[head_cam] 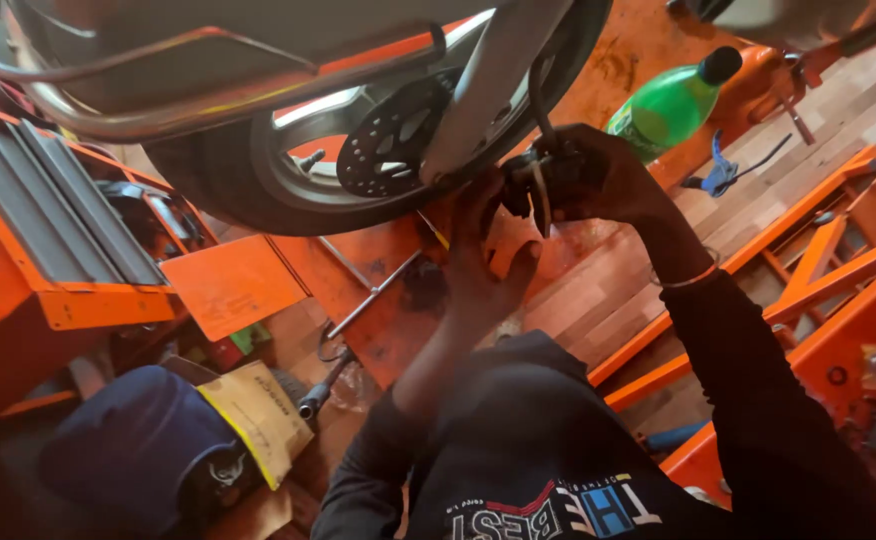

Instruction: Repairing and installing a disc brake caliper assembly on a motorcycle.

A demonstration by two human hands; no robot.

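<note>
We see warm, orange-tinted light, brightest at upper right on the wooden plank floor. Lower left falls into deep shadow. Everything looks slightly soft, and edges blur and bend.

A motorcycle repair workshop: raised wheel, orange lift ramp.

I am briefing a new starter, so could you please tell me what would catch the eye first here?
The big black motorcycle wheel with a drilled brake disc fills the top. Just right of it, the right hand grips a dark brake caliper, the left hand below. A green plastic bottle lies upper right.
</note>
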